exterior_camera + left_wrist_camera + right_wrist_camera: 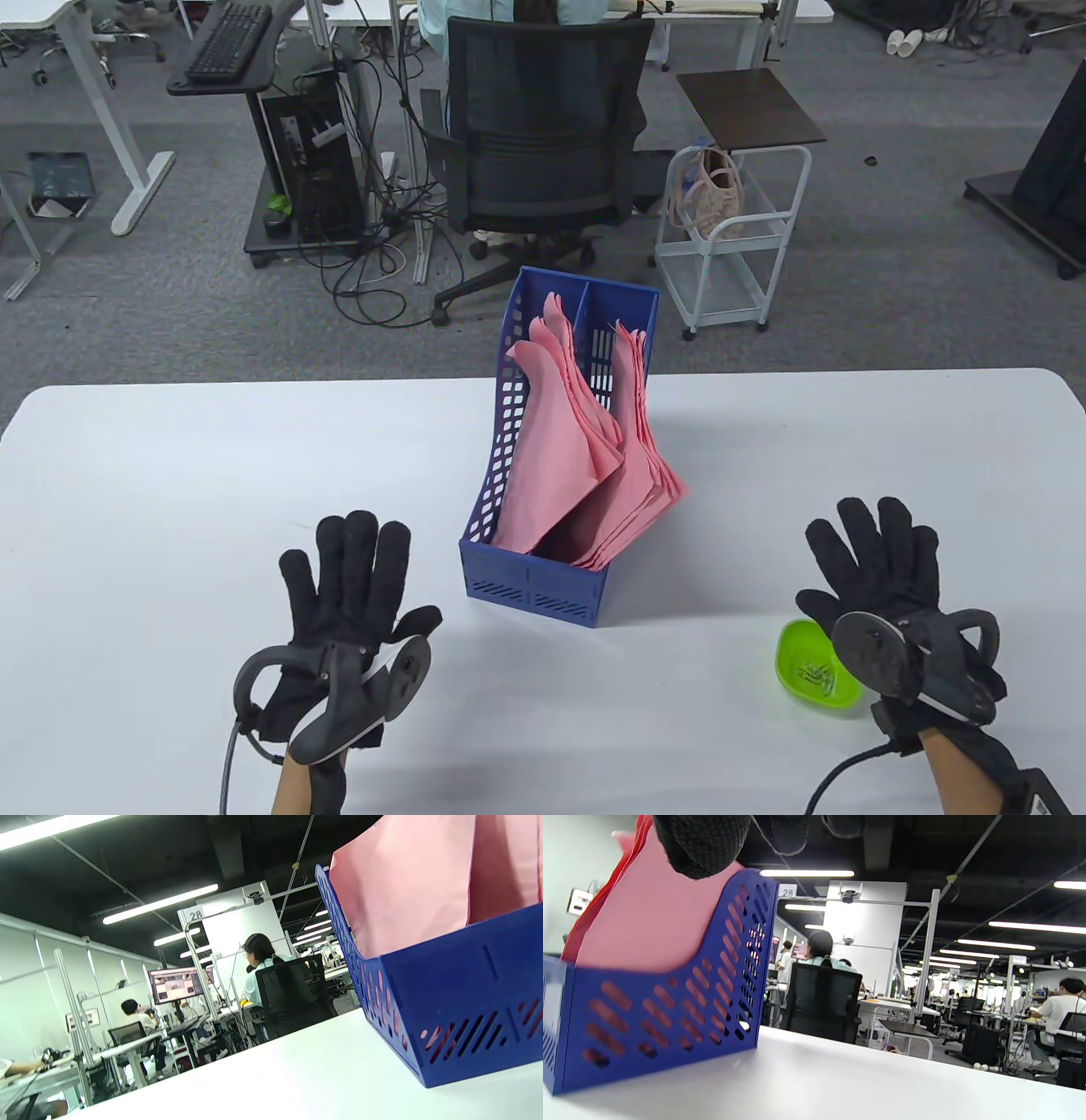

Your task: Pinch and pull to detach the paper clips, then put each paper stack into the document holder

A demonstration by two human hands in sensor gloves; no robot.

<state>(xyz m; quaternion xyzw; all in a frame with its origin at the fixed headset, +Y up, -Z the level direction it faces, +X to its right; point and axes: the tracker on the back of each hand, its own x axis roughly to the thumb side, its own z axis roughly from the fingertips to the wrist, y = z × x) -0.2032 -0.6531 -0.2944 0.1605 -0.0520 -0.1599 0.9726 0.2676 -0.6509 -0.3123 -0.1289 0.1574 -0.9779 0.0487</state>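
Note:
A blue document holder (530,586) stands at the table's middle, and pink paper stacks (594,475) lean in both of its compartments. My left hand (356,564) lies flat on the table left of the holder, fingers straight and spread, holding nothing. My right hand (882,552) rests flat to the holder's right, fingers straight as well. In the left wrist view the holder (458,1001) and pink paper (407,895) fill the right side. The right wrist view has the holder (649,1018) at left and my fingertips (700,844) at the top edge.
A small green bowl (802,675) with several metal paper clips sits by my right wrist, partly under the tracker. The white table (170,509) ends at a far edge just behind the holder. Beyond it stand an office chair (543,144) and a white cart (734,246).

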